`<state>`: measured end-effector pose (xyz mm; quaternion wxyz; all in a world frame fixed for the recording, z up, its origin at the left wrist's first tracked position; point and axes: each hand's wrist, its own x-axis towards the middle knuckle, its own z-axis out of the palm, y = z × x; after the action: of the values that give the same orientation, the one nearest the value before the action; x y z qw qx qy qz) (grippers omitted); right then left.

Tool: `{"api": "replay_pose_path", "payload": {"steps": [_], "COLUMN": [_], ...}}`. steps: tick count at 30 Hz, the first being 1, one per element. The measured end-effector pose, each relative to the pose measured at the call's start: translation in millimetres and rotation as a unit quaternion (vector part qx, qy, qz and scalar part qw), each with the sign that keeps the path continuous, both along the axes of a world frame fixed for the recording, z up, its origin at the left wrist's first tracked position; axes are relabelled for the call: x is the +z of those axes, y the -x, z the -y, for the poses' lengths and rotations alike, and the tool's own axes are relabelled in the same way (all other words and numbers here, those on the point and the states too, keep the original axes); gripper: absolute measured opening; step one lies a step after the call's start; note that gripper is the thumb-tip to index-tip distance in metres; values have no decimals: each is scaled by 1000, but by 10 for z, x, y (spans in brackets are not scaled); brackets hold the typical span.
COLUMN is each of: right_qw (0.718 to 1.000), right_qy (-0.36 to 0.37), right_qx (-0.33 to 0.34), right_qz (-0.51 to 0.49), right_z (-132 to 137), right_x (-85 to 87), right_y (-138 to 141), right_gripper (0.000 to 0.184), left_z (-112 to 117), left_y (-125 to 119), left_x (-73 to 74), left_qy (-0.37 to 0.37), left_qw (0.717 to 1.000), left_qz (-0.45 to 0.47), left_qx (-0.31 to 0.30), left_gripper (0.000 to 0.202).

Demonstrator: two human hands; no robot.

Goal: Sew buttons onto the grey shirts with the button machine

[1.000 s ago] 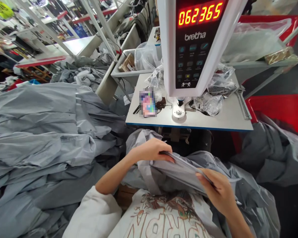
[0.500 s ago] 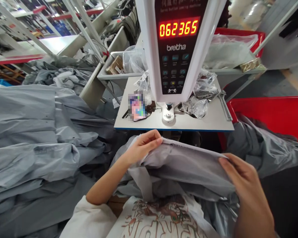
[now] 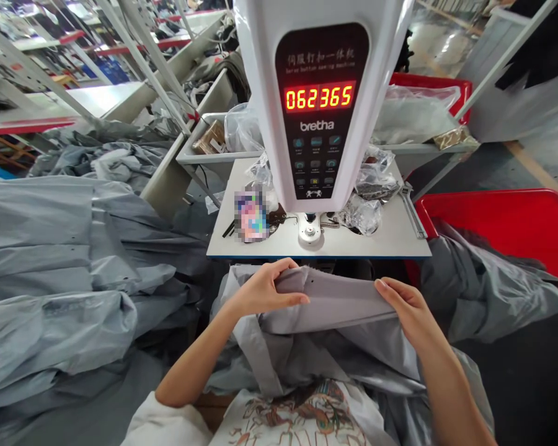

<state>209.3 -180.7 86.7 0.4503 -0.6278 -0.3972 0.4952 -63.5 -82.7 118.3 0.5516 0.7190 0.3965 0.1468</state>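
My left hand (image 3: pixel 263 288) pinches the top edge of a grey garment (image 3: pixel 339 303) that lies over my lap. My right hand (image 3: pixel 407 310) grips the same edge further right, so the fabric is stretched flat between both hands. The edge sits just below the front of a small white machine table (image 3: pixel 390 238). A white button sewing machine (image 3: pixel 323 93) marked bretha stands on it, with a red counter reading 062365 and its foot plate (image 3: pixel 310 232) right behind the fabric.
A big heap of grey garments (image 3: pixel 60 272) fills the left. A red bin (image 3: pixel 502 223) with more grey fabric (image 3: pixel 488 291) is at the right. Plastic bags (image 3: pixel 367 198) and a blurred phone (image 3: pixel 251 215) lie on the machine table. A tray (image 3: pixel 214 145) stands behind.
Both hands have lifted the garment edge up and forward toward the machine table. My right hand has slid left and up along the edge, drawing it flat. The camera view has tilted up.
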Motion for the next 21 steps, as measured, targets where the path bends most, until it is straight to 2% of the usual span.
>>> {"api": "replay_pose_path", "payload": {"steps": [4, 9, 12, 14, 18, 20, 21], "right_qw": [1000, 999, 994, 978, 914, 888, 883], "right_qy": [17, 26, 18, 21, 92, 87, 56], "right_qx": [-5, -2, 45, 104, 206, 274, 298], "right_qz": [5, 41, 102, 182, 338, 359, 358], "right_z": [-76, -129, -146, -144, -108, -145, -209], "right_x": [-76, -231, -373, -514, -771, -746, -675], "right_y": [-47, -110, -142, -168, -229, -257, -271], "right_gripper": [46, 43, 39, 36, 29, 20, 17], "left_z": [-58, -104, -98, -87, -48, -7, 23], "left_y": [50, 116, 122, 117, 99, 70, 46], "left_x": [-170, -405, -513, -583, -761, -858, -899], "left_qy": [22, -34, -28, -14, -25, -38, -41], "left_qw": [999, 999, 998, 998, 989, 986, 986], "left_qz": [-26, -40, -51, -62, -120, -145, -150], "left_qx": [-3, -4, 15, -10, -76, -71, -66], "left_gripper": [40, 44, 40, 34, 28, 22, 21]}}
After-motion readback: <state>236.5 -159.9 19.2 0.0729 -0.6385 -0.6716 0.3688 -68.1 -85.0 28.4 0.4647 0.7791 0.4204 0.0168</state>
